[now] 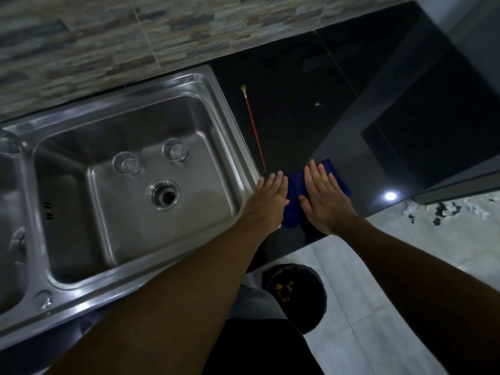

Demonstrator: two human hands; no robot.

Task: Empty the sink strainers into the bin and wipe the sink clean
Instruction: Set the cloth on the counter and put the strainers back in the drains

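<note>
A steel double sink (pixel 232 125) is set in a black counter. In its right basin lie two round strainers (pixel 126 163) (pixel 175 149) beside the open drain (pixel 163 194). A dark blue cloth (pixel 295 209) lies flat on the counter just right of the sink. My left hand (pixel 266 198) rests flat on the cloth's left edge, fingers together. Flat on its right part lies my right hand (pixel 323 196), fingers slightly apart. Neither hand grips it. A black bin (pixel 319 296) with yellow scraps inside stands on the floor below the counter edge.
A thin red stick with a yellow brush tip (pixel 254 131) lies on the black counter (pixel 311 104) beyond the cloth. The stone-tile wall (pixel 108 44) runs behind the sink. White and dark debris (pixel 443 209) lies on the pale floor at right.
</note>
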